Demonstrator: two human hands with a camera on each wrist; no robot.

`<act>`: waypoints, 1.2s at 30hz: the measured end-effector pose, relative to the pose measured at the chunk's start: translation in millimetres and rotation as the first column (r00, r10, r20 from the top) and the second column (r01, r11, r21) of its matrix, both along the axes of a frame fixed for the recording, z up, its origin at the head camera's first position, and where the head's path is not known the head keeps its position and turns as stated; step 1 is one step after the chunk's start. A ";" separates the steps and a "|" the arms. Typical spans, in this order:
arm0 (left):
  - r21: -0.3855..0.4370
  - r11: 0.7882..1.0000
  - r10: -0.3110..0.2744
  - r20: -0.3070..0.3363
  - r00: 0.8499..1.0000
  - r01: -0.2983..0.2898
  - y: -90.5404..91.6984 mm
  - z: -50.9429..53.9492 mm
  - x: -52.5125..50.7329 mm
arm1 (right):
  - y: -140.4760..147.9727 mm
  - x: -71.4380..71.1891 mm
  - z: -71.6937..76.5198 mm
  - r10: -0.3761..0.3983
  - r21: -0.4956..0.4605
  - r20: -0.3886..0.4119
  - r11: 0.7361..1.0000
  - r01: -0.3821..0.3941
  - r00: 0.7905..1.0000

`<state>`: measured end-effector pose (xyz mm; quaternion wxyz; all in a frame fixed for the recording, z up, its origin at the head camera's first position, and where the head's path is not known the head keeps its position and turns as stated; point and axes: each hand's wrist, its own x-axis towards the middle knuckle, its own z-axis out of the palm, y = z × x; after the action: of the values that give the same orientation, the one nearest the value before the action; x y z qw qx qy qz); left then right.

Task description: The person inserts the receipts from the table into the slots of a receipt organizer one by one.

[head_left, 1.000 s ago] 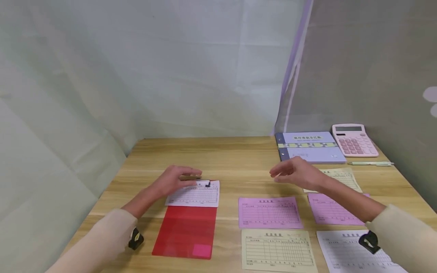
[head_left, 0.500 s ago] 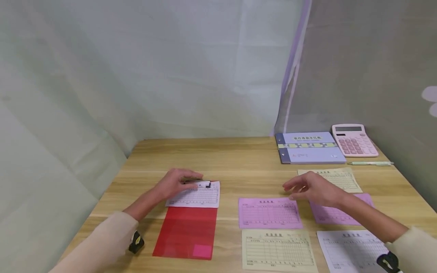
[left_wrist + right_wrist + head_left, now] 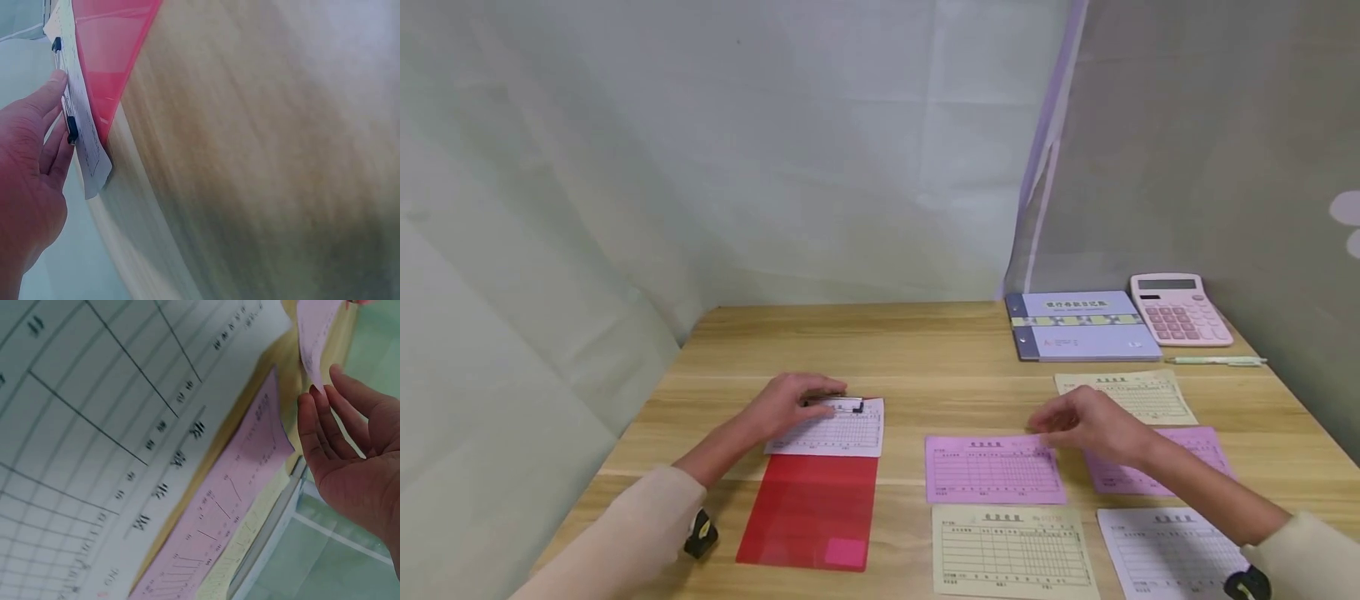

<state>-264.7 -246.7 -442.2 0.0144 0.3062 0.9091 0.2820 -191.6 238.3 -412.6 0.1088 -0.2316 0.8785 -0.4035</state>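
At the top of a red clipboard (image 3: 808, 512), my left hand (image 3: 790, 404) pinches the wire clip (image 3: 72, 130) with its black ends. A white receipt slip (image 3: 838, 435) lies over the board's upper part, beneath the clip. My right hand (image 3: 1090, 421) is at the top right corner of a pink receipt slip (image 3: 988, 471). In the right wrist view its fingertips (image 3: 315, 394) touch or nearly touch that corner, and a gap shows between thumb and fingers. Part of a second pink slip (image 3: 1206, 454) is hidden by the right hand and forearm.
Yellow slips (image 3: 1013, 554) (image 3: 1157, 396) and a white slip (image 3: 1165, 554) lie on the wooden table (image 3: 880, 342). A blue account book (image 3: 1082, 337), a pink calculator (image 3: 1180, 308) and a pen (image 3: 1213, 361) are at the back right. Curtains hang behind.
My right hand has moved right and down to the pink slip's corner, then hardly shifted. My left hand has lowered slightly on the clip; the papers lie where they were.
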 end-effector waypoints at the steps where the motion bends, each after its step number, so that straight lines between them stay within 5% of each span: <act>1: -0.001 1.000 0.001 0.004 1.000 -0.001 -0.4 0.1 0.2 | -0.9 0.4 -1.4 -0.005 0.002 0.002 1.000 0.005 1.000; 19: -0.034 0.998 0.046 0.023 0.999 -0.045 -1.8 0.6 5.2 | -7.7 4.5 -11.8 -0.121 0.069 -0.035 0.990 0.123 0.992; 36: -0.062 0.996 0.069 -0.002 0.998 -0.069 2.8 3.2 5.4 | -5.7 2.4 -10.3 -0.122 0.090 -0.009 0.988 0.122 0.993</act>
<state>-259.3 -243.8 -438.9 0.0140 0.2738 0.9275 0.2540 -189.2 232.6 -422.9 0.0929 -0.1729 0.9085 -0.3688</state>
